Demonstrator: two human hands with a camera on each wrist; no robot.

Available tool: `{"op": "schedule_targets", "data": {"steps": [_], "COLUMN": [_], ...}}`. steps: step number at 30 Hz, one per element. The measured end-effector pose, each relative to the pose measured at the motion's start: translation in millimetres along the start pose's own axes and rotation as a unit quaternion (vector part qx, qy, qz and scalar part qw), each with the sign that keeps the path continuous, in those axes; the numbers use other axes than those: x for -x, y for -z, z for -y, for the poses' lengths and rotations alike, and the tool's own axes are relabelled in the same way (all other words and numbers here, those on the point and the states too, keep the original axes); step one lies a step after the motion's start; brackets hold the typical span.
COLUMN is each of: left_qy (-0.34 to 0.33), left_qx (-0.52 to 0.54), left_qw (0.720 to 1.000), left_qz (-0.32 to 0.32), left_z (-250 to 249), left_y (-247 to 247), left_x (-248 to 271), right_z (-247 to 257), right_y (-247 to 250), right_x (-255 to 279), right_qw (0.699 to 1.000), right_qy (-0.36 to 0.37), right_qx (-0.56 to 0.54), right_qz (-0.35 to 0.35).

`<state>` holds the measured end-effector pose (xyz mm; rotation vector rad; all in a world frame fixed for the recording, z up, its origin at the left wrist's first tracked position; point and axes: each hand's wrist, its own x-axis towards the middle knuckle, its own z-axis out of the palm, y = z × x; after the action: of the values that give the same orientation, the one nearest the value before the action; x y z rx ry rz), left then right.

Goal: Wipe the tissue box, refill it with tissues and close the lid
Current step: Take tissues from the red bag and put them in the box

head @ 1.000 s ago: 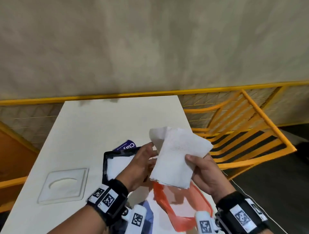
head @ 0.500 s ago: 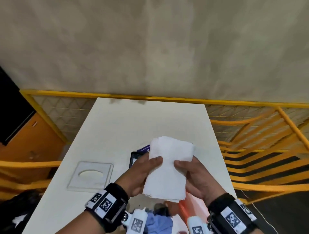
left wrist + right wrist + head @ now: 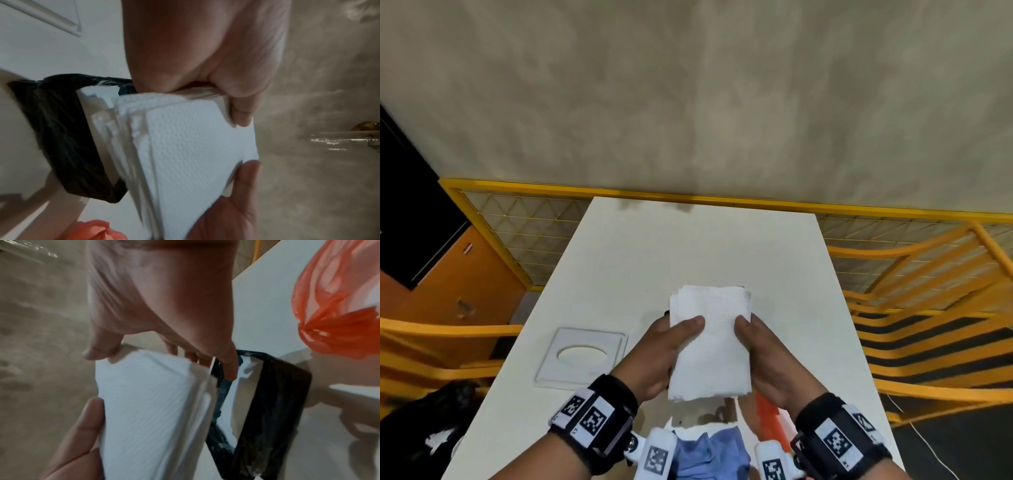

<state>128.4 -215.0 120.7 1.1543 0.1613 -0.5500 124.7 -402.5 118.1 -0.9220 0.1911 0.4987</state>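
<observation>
Tissue stack (image 3: 710, 342) — pinched at its sides by left hand (image 3: 654, 353) and right hand (image 3: 767, 356), held above the black tissue box (image 3: 273, 402) on the worktop (image 3: 688, 246). Risks — loose plies fanning, stack snagging the box rim. Lid (image 3: 582, 356) lies left.

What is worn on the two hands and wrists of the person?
The left hand and right hand are bare, without gloves or sleeves. Each wrist carries a black band with white tags printed with black square codes. A white camera block with a similar code hangs under each band.
</observation>
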Motion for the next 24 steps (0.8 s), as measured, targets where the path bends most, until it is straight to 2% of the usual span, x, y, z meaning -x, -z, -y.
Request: {"op": "schedule_targets", "data": {"steps": [4, 6, 8, 11, 14, 16, 18, 21, 24], "left_qy": [0.039, 0.057, 0.08, 0.127, 0.12, 0.092, 0.068, 0.059, 0.044], "left_qx": [-0.046, -0.077, -0.098, -0.106, -0.041, 0.012, 0.01, -0.06, -0.205], "left_qw": [0.998, 0.995, 0.99, 0.986, 0.992, 0.994, 0.996, 0.995, 0.973], "left_qz": [0.022, 0.041, 0.059, 0.031, -0.025, -0.053, -0.063, -0.061, -0.09], "left_z": [-1, 3, 12, 24, 30, 24, 13, -1, -9], "left_y": [3, 6, 11, 19, 24, 28, 34, 45, 48], "left_x": [-3, -5, -7, -6, -11, -17, -23, -31, -40], "right_z": [-11, -17, -23, -24, -18, -11, -1, 8, 5], "right_y": [4, 4, 7, 12, 12, 11, 12, 25, 32], "right_x": [1, -2, -3, -7, -12, -14, -13, -19, -31], "right_qw": [0.999, 0.999, 0.995, 0.983, 0.984, 0.989, 0.994, 0.998, 0.982], "right_qy": [-0.036, -0.041, -0.052, -0.049, 0.0, 0.011, 0.014, -0.035, -0.07], "right_qx": [-0.024, -0.03, -0.088, -0.163, -0.166, -0.139, -0.096, -0.04, 0.137], "right_qz": [0.022, 0.008, -0.011, -0.064, -0.066, -0.054, -0.045, -0.04, -0.108]}}
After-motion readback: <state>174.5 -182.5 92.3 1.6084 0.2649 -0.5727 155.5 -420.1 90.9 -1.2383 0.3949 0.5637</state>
